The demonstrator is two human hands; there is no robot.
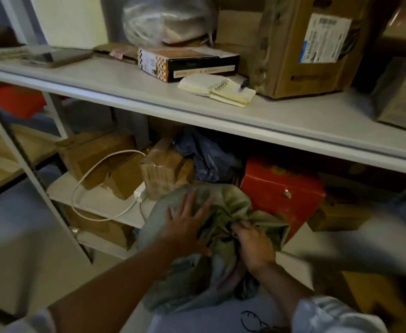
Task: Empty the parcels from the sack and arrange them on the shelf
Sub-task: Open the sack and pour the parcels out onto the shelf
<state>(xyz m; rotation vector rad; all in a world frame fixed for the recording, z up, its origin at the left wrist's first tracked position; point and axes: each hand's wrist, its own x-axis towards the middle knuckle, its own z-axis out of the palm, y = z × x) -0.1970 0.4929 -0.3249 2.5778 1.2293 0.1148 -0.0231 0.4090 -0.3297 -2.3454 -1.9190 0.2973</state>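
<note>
From the head camera, both hands are down on a grey-green sack [223, 207] that bulges up in front of the lower level of a white metal shelf [125, 92]. The left hand [187, 224] lies flat on the sack's upper left side, fingers straight and spread, pressing the cloth and gripping nothing. The right hand [252, 243] is just beside it, fingers curled into the bunched folds at the sack's mouth, clamped on a fistful of fabric. The two hands are near each other but not touching.

The sack's contents are hidden by the cloth. Behind it, on the lower level, stand a red box [281, 191], a blue plastic bag [206, 157], several brown cardboard parcels [98, 159] and a white power cable [96, 186] looping off a plug block. On the upper level rest a large cardboard box [305, 49] with a printed label, an orange-and-black checkered box [187, 63], an open spiral notebook [216, 88] and a clear plastic-wrapped bundle [168, 18].
</note>
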